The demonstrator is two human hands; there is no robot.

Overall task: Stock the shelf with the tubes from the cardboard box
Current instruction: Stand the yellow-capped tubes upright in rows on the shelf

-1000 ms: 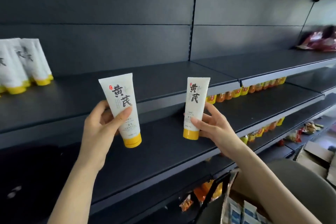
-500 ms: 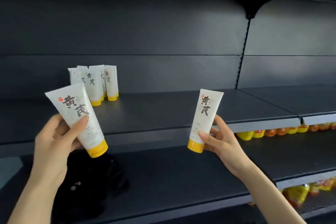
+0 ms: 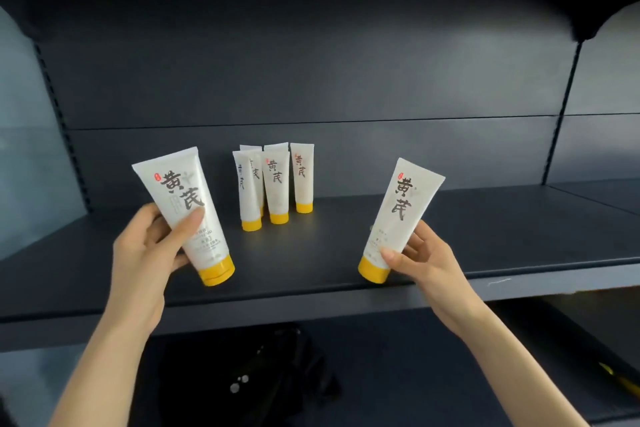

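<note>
Over shelf [image 3: 311, 253], left grip [image 3: 145, 253] holding one tube [image 3: 183, 204], right grip [image 3: 426, 263] holding second tube [image 3: 401, 208]

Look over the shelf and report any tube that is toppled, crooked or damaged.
Nothing stands out. The stocked tubes stand upright on their yellow caps, clustered on the shelf, with no visible dents or leaks. The left tube and right tube tilt only because the left hand and right hand hold them.
</note>
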